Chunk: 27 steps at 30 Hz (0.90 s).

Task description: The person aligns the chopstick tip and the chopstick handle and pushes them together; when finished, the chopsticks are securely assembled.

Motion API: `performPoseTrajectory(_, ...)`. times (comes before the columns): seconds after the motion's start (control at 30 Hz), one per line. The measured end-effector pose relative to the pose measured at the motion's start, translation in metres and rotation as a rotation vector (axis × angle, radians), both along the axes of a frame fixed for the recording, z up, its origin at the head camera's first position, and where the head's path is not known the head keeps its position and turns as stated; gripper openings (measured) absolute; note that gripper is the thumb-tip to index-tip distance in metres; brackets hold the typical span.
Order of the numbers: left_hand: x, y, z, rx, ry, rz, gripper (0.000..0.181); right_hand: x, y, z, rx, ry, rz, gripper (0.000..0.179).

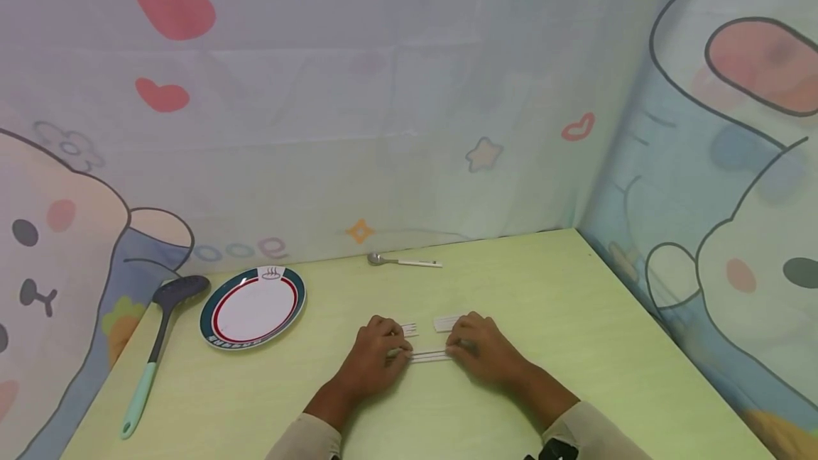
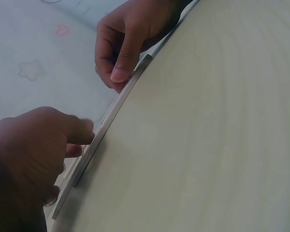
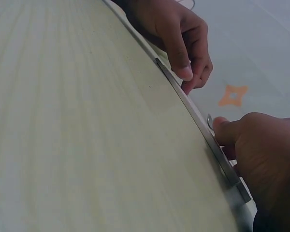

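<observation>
Two thin, straight, pale sticks, like chopsticks, lie side by side across the front middle of the table. My left hand grips them at the left end, its fingers curled; my right hand holds the right end with thumb and fingertips. The hands hide both ends in the head view. In the left wrist view, the sticks appear edge-on, low over the table, with square ends set unevenly. Just behind them, a short striped white piece shows by the left fingers and another white piece by the right fingers.
On the left stand a round plate with a dark green rim and a black ladle with a mint handle. A small spoon with a white handle lies near the back edge. Printed cloth hangs behind the pale yellow table.
</observation>
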State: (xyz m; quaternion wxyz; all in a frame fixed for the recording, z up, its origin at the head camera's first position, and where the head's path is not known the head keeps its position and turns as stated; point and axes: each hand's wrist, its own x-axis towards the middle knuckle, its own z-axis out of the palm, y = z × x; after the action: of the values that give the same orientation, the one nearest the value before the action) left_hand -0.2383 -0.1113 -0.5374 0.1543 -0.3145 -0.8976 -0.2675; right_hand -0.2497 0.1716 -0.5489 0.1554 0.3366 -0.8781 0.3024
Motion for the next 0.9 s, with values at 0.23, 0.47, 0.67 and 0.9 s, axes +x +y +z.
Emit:
performPoseTrajectory(0.23, -0.0003, 0.0007, 0.0011, 0.000, -0.038, -0.040, 0.011, 0.0006, 0.0002, 0.0002, 0.018, -0.081, -0.002, 0.004)
performPoseTrajectory(0.47, -0.0013, 0.0002, 0.0006, -0.018, -0.002, -0.050, 0.011, 0.0001, 0.0002, -0.0010, 0.035, -0.065, -0.001, 0.005)
performPoseTrajectory(0.67, -0.0028, 0.0006, -0.0014, -0.027, 0.047, -0.043, 0.010, 0.0013, -0.0007, 0.0014, 0.021, -0.062, 0.007, 0.005)
performPoseTrajectory(0.9, -0.0010, 0.0007, 0.0016, 0.039, 0.062, 0.035, 0.005, -0.0016, -0.0015, 0.0001, -0.006, 0.054, -0.057, 0.003)
